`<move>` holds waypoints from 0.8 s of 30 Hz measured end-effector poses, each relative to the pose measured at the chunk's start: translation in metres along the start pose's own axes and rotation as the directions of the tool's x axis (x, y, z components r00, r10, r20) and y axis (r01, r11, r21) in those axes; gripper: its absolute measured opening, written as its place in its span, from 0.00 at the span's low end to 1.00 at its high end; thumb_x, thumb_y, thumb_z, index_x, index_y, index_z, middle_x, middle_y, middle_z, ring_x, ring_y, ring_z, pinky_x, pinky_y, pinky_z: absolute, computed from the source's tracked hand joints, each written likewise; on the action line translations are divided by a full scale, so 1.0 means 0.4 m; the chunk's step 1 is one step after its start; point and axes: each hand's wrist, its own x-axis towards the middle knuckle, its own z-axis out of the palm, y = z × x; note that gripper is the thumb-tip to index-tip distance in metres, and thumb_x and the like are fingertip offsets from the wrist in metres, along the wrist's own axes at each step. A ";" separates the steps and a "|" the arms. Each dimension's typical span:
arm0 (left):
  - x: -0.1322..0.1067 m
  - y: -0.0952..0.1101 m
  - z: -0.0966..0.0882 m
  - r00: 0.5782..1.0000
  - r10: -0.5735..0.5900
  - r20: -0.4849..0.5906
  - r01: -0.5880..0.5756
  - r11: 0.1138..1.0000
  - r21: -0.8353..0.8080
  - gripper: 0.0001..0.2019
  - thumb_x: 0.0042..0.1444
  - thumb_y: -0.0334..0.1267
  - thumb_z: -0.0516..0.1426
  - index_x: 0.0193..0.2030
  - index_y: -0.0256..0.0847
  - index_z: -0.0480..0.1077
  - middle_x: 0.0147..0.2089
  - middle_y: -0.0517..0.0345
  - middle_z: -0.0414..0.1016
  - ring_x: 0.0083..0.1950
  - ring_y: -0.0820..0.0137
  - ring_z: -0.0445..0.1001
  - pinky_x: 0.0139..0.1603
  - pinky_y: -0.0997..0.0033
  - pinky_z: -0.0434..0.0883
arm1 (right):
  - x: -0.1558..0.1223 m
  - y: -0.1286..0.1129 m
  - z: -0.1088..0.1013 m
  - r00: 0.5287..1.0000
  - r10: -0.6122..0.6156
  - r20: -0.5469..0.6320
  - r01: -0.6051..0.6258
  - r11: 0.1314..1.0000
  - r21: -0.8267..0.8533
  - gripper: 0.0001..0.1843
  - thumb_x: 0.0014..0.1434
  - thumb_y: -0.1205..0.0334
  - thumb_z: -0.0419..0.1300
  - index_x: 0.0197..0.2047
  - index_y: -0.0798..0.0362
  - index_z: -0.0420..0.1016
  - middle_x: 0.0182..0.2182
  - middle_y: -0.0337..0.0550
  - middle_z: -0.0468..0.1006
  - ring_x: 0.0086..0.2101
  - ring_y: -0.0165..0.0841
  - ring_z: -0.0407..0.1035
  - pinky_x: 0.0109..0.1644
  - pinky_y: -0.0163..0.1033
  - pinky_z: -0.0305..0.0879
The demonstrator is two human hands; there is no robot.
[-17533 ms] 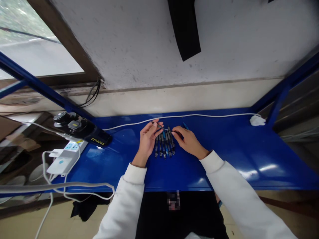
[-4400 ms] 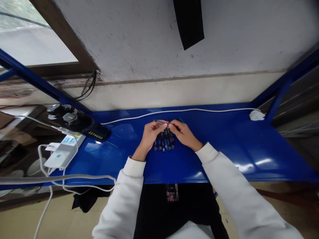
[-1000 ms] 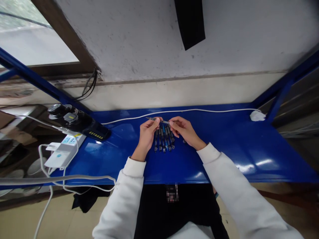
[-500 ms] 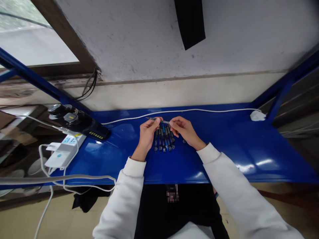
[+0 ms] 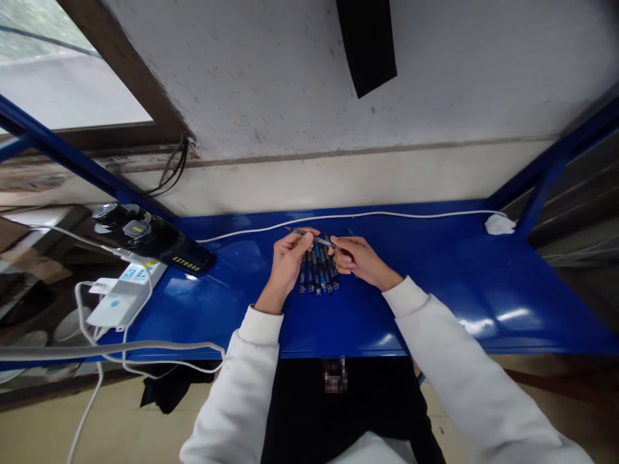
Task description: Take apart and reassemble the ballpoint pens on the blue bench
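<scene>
Between my two hands a dark pen (image 5: 321, 241) is held slantwise, its pointed tip up at the left. My left hand (image 5: 293, 252) pinches the tip half between thumb and fingers. At the other end, my right hand (image 5: 356, 259) has its thumb and fingers closed on the pen. Below it on the blue table (image 5: 242, 290) lies a row of several pens (image 5: 318, 274), mostly black with some blue, side by side. A blue tip of another pen (image 5: 350, 232) shows just behind my right hand, which hides the rest of it.
To the left lie a black bottle (image 5: 164, 241) and a white power strip (image 5: 120, 296) with looped cables (image 5: 159, 347). A white cable (image 5: 338, 218) runs along the back edge to a white crumpled item (image 5: 500, 224) at right. Blue frame posts (image 5: 544, 183) rise at both sides.
My right hand has lowered slightly, and its fingers have curled in more. The pen's right end has tilted down. A blue pen tip has come into sight behind the right hand.
</scene>
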 end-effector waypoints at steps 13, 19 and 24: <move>0.019 -0.017 -0.022 0.985 -0.043 -0.165 0.027 0.995 -0.100 0.16 0.61 0.54 0.76 0.40 0.43 0.86 0.45 0.55 0.84 0.38 0.75 0.76 0.40 0.75 0.72 | 0.011 0.018 -0.001 0.912 -0.394 -0.110 0.340 0.880 -0.330 0.20 0.69 0.41 0.73 0.43 0.49 0.80 0.31 0.38 0.81 0.23 0.27 0.69 0.26 0.36 0.64; 0.020 -0.018 -0.020 0.978 -0.034 -0.206 0.016 0.996 -0.086 0.20 0.63 0.59 0.73 0.45 0.42 0.88 0.51 0.49 0.87 0.42 0.73 0.80 0.43 0.73 0.75 | 0.014 0.035 -0.009 0.875 -0.472 -0.110 0.392 0.823 -0.412 0.18 0.68 0.43 0.74 0.47 0.48 0.81 0.35 0.40 0.85 0.26 0.29 0.72 0.28 0.36 0.67; 0.024 -0.020 -0.024 0.985 0.053 -0.162 -0.066 0.995 -0.076 0.19 0.64 0.57 0.74 0.43 0.41 0.88 0.48 0.50 0.88 0.42 0.72 0.80 0.47 0.71 0.76 | 0.005 0.019 -0.003 0.900 -0.432 -0.062 0.362 0.818 -0.446 0.19 0.70 0.42 0.72 0.43 0.50 0.84 0.29 0.37 0.80 0.24 0.29 0.69 0.29 0.38 0.65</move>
